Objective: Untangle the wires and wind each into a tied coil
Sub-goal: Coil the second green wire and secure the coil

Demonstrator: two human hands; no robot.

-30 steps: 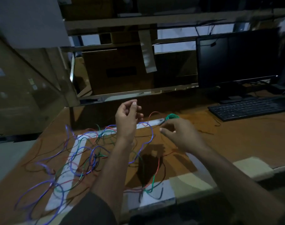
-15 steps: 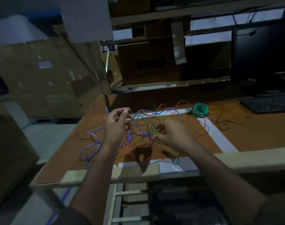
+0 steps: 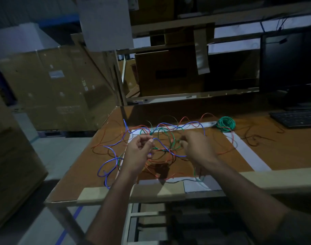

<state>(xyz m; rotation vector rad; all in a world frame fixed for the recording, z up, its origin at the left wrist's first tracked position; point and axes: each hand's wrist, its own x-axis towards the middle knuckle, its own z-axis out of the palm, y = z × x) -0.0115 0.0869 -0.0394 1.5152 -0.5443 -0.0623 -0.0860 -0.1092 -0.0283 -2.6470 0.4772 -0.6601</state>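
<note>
Fingers (image 3: 150,141) of left hand (image 3: 139,152) pinch a strand of the loose blue, red & green wire tangle (image 3: 161,144) on the brown bench (image 3: 275,152); right hand (image 3: 198,147) curls into it, grip unclear. Head view: one tied green wire coil (image 3: 226,124) done, rest still knotted.

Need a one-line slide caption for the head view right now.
Both hands, left and right, work the tangled wires beside a finished green coil.
</note>
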